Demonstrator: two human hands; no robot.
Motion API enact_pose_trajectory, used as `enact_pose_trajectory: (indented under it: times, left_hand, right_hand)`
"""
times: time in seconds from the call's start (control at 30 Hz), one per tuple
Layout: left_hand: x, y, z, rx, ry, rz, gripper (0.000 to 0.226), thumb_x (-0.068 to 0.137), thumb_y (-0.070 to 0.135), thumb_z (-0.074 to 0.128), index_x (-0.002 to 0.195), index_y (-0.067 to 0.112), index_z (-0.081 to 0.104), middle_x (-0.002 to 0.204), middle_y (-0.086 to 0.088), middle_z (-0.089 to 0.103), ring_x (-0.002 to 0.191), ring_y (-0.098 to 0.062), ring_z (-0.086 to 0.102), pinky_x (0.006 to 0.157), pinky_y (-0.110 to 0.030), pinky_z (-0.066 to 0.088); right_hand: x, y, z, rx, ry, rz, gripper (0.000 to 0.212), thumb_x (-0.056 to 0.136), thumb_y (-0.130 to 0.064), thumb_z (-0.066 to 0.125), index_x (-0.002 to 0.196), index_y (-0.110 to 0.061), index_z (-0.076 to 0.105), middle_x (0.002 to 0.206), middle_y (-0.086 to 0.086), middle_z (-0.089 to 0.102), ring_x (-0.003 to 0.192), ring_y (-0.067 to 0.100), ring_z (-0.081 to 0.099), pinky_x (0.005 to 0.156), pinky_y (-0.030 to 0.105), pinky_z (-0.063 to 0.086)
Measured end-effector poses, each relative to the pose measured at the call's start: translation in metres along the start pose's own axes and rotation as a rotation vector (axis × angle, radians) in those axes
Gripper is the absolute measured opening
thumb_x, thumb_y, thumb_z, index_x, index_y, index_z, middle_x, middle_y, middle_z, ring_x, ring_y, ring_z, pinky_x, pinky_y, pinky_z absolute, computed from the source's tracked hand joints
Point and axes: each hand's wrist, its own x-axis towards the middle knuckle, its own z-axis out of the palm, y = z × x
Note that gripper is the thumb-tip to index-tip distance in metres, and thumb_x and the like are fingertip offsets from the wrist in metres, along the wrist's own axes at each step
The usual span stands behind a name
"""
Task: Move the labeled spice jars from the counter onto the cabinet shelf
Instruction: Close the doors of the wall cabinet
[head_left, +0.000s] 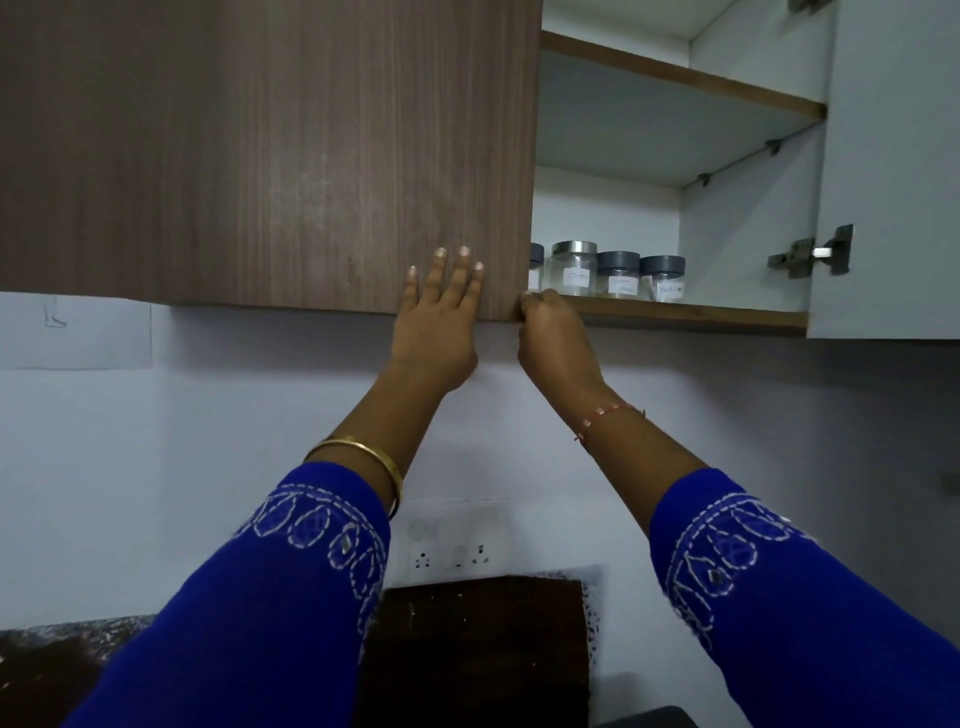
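Four labeled spice jars (605, 273) are seen standing in a row on the lower cabinet shelf (685, 312), close to its front edge; the leftmost is partly hidden behind the brown cabinet door (270, 150). Three of the jars are topped with grey lids and one, second from the left, with a metal-coloured lid. White labels are stuck to their fronts, but the writing is too small to be read. The upper shelf (680, 75) is seen from below. The white door (893, 171) on the right side is swung open, and a metal hinge (813, 252) is fixed to it.

The left hand (441, 317) is laid flat against the lower right corner of the brown door, its fingers spread apart and pointing upward. The right hand (550, 332) is curled around the bottom corner edge of the same door, the fingertips closed on it just in front of the shelf. Blue embroidered sleeves are worn on both arms, a gold bangle (363, 462) on the left forearm and a thin thread band (608, 418) on the right wrist. A wall socket plate (457, 543) is set into the white wall below.
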Motion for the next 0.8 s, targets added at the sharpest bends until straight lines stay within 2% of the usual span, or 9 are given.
enact_pose_trajectory:
  times: [0.07,0.17,0.27,0.47,0.57,0.8]
  left_hand:
    - [0.000,0.005,-0.005,-0.079,0.008,-0.024,0.071,0.091,0.011,0.041,0.149,0.010,-0.002,0.158,-0.010,-0.010,0.146,-0.030,-0.011,0.118,-0.044,-0.005]
    - [-0.003,0.019,-0.012,-0.241,-0.012,-0.053,0.059,0.093,0.008,0.038,0.147,0.003,0.015,0.158,-0.014,0.003,0.146,-0.032,-0.001,0.118,-0.044,0.001]
    - [-0.006,0.038,-0.019,-0.329,-0.052,0.004,0.055,0.094,0.006,0.034,0.146,0.002,0.016,0.157,-0.016,0.008,0.146,-0.030,0.004,0.119,-0.043,0.001]
    - [0.008,0.100,-0.038,-0.436,0.015,0.141,0.054,0.094,0.004,0.033,0.146,0.005,0.019,0.157,-0.015,0.013,0.147,-0.026,0.008,0.119,-0.039,0.004]
    - [0.016,0.149,-0.054,-0.515,0.046,0.202,0.056,0.092,0.000,0.034,0.146,0.004,0.019,0.157,-0.015,0.014,0.146,-0.027,0.009,0.119,-0.039,0.005]
    - [0.043,0.281,-0.096,-0.734,0.108,0.311,0.054,0.094,0.001,0.033,0.146,0.008,0.020,0.157,-0.013,0.014,0.147,-0.024,0.007,0.119,-0.037,0.003]
  right_hand:
    - [-0.011,0.004,-0.008,-0.032,0.000,-0.064,0.028,0.087,0.006,0.051,0.114,0.000,0.058,0.114,0.019,0.058,0.106,0.030,0.055,0.087,0.031,0.046]
    - [-0.024,0.014,-0.030,-0.108,0.003,-0.117,0.044,0.086,0.008,0.050,0.129,0.001,0.047,0.119,0.021,0.057,0.107,0.032,0.054,0.089,0.035,0.046]
    - [-0.027,0.035,-0.065,-0.218,0.011,-0.116,0.052,0.084,0.010,0.047,0.135,0.003,0.041,0.122,0.024,0.054,0.109,0.036,0.053,0.089,0.039,0.047]
    - [-0.039,0.096,-0.131,-0.317,0.072,-0.047,0.044,0.086,0.003,0.047,0.129,0.000,0.046,0.115,0.020,0.054,0.105,0.033,0.050,0.077,0.031,0.040]
    - [-0.047,0.129,-0.163,-0.357,0.104,0.003,0.040,0.089,-0.003,0.046,0.129,-0.001,0.046,0.118,0.020,0.052,0.109,0.033,0.048,0.085,0.035,0.042]
    - [-0.073,0.218,-0.264,-0.522,0.278,0.029,0.039,0.089,-0.011,0.048,0.124,0.003,0.051,0.118,0.023,0.053,0.108,0.037,0.049,0.088,0.040,0.043]
